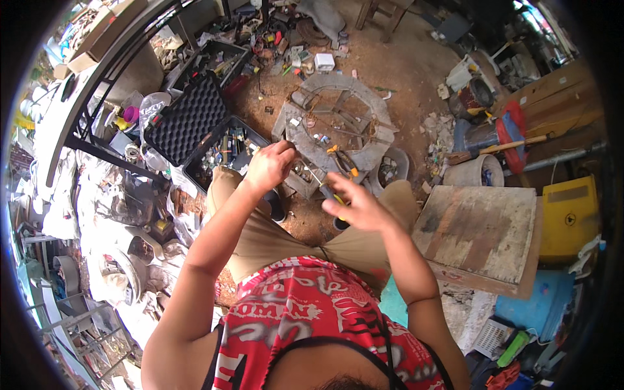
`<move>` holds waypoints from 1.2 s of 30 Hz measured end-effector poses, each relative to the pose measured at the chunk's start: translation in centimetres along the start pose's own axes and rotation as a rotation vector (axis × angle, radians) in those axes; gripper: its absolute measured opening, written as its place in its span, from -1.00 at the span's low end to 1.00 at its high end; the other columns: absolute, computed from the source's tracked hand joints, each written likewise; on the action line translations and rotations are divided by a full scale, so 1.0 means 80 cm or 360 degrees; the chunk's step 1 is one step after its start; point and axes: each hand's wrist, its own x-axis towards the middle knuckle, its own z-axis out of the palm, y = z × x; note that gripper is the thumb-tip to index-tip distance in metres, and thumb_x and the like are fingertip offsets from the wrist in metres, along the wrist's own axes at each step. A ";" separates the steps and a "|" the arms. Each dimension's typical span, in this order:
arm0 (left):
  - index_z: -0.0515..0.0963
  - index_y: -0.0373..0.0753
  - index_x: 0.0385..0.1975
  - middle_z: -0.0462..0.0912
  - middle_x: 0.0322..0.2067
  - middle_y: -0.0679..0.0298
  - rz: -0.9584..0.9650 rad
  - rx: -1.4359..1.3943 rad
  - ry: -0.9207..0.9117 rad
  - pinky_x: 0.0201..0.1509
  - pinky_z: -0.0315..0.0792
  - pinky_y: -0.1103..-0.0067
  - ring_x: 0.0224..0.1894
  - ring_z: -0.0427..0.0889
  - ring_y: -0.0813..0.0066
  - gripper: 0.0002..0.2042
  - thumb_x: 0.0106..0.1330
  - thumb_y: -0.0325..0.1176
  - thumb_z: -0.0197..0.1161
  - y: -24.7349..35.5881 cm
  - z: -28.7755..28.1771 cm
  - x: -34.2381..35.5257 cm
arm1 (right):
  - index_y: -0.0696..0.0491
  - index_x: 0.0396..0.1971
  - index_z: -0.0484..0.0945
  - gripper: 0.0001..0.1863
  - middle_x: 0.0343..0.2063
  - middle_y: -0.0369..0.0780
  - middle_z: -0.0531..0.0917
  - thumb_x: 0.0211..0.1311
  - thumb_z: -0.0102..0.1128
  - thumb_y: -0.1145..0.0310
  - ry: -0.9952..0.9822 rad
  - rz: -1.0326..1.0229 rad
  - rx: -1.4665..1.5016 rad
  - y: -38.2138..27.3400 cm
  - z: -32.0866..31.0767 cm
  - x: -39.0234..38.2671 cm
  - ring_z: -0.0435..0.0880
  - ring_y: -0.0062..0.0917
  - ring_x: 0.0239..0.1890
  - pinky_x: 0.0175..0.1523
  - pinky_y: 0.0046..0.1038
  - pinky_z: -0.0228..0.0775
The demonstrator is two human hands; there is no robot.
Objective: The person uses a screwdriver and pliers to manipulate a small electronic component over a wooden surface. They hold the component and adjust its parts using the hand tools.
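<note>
1 yellow-black screwdriver (333, 194), thin-shafted, sits loosely in the right hand (361, 209), fingers partly spread; left hand (270, 168) curled, cannot tell what it holds. pliers (347, 162) lie beyond, on the round frame (372, 99).

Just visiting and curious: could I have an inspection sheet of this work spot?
Surface: brown floor, littered, under a round grey frame.
Job's things: screwdriver-like tool with yellow-and-black handle; orange-handled pliers on the frame.
Clutter: open black case holding small parts; loose odds and ends beyond.
Grip: right hand holds the screwdriver-like tool; left hand curled by the frame, its hold unclear.
Cables: nothing seen for certain.
Surroundings: wooden box and yellow case at right.
</note>
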 end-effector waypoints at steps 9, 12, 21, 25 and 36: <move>0.55 -0.27 0.03 0.60 -0.02 0.18 -0.0424 -0.1482 0.0597 0.10 0.47 0.51 0.03 0.57 0.48 -0.64 0.22 -0.42 0.35 0.092 -0.054 -0.041 | 0.20 0.23 0.32 -0.50 0.04 0.06 0.57 0.32 0.08 0.38 0.0292 -0.0115 0.0061 -0.040 0.029 -0.104 0.62 -0.24 0.06 0.10 -0.37 0.44; 0.51 -0.35 0.05 0.63 -0.10 0.29 -0.0620 -0.2102 0.0465 0.08 0.46 0.58 -0.08 0.57 0.59 -0.68 0.31 -0.46 0.27 0.105 -0.042 -0.072 | 0.19 0.22 0.35 -0.51 0.03 0.09 0.57 0.32 0.08 0.34 0.0312 -0.0295 -0.0032 -0.035 0.036 -0.119 0.60 -0.12 0.06 0.11 -0.34 0.42; 0.62 -0.35 -0.23 0.68 -0.21 0.18 -0.0267 -0.1777 0.0423 -0.05 0.47 0.64 -0.20 0.64 0.49 -0.86 0.22 -0.52 0.34 0.113 -0.079 -0.078 | 0.12 0.19 0.41 -0.56 -0.03 0.06 0.61 0.33 0.06 0.37 0.0106 -0.0221 -0.0054 -0.071 0.023 -0.152 0.63 -0.14 0.02 0.06 -0.35 0.46; 0.65 -0.35 -0.30 0.69 -0.22 0.15 -0.0238 -0.1747 0.0388 -0.05 0.50 0.59 -0.19 0.65 0.45 -0.88 0.18 -0.53 0.36 0.109 -0.078 -0.071 | 0.12 0.15 0.46 -0.61 -0.04 0.06 0.62 0.35 0.06 0.37 0.0142 -0.0346 -0.0096 -0.065 0.017 -0.142 0.63 -0.15 0.02 0.07 -0.36 0.46; 0.66 -0.35 -0.31 0.69 -0.28 0.14 -0.0293 -0.1173 0.0559 -0.08 0.50 0.57 -0.23 0.65 0.45 -0.86 0.20 -0.43 0.38 0.105 -0.061 -0.065 | 0.19 0.14 0.46 -0.61 -0.03 -0.05 0.63 0.42 0.03 0.32 0.0332 -0.0130 0.0510 -0.029 0.074 -0.133 0.57 -0.47 0.04 0.11 -0.47 0.37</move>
